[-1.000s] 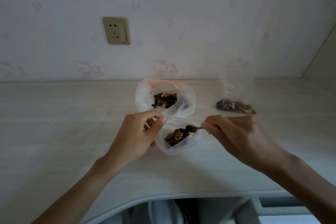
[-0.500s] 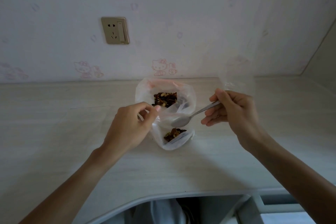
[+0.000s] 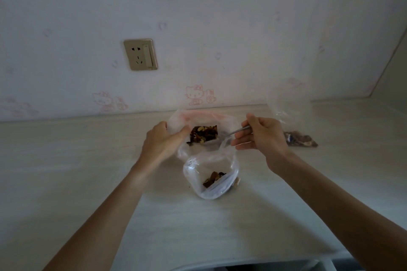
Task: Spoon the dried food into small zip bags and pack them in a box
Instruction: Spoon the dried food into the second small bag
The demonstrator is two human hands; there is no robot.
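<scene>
Spoon [image 3: 236, 132] pinched in right hand [image 3: 262, 136], bowl inside large bag [image 3: 204, 132] at 12 o'clock. Left hand [image 3: 163, 141] grips its rim. Small zip bag [image 3: 212, 177] at 6 o'clock of it, part-filled, unheld.

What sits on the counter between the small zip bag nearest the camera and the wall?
In the head view, the large bag of dried food lies between the small zip bag and the wall; the left hand holds its rim while the right hand dips the spoon in.

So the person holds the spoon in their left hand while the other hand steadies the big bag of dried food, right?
Not quite: the head view shows the spoon in the right hand. The left hand steadies the big bag of dried food.
</scene>
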